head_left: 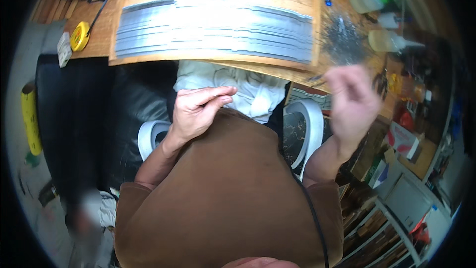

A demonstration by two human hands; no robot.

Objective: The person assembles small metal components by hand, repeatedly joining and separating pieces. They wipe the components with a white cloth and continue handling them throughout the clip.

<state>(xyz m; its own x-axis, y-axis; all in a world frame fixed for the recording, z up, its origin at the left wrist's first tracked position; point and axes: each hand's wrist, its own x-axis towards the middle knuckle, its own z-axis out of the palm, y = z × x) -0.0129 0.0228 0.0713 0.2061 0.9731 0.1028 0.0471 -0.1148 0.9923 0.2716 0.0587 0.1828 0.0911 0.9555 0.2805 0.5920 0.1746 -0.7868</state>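
Through the head camera I see thin, flat, silvery-grey strips (213, 32) lying in overlapping rows, some ends stepped, the middle washed out by glare. They sit inside a shallow, pale-wood, rectangular tray (316, 30). Just beside it, on the right, is a loose heap of fine, dark-grey, needle-like pieces (343, 37).

The bare left hand (196, 112) is above the lap, thumb and forefinger nearly meeting — I can't tell whether anything is pinched there. The bare right hand (354, 97) is near the heap, fingers curled but blurred, so its hold I can't tell either.

I count one tray, one heap, one round yellow tape measure (80, 36) and at least three plastic bottles (367, 0) (the strips overlap too closely to number).

All of these rest on a brown wooden workbench (101, 40). A crumpled white cloth (258, 94) covers the lap, between two curved, pale-grey chair arms (313, 124). On the left — past a black, leathery surface (134, 94) — a yellow tube (30, 119) stands out against the grey floor (47, 169).
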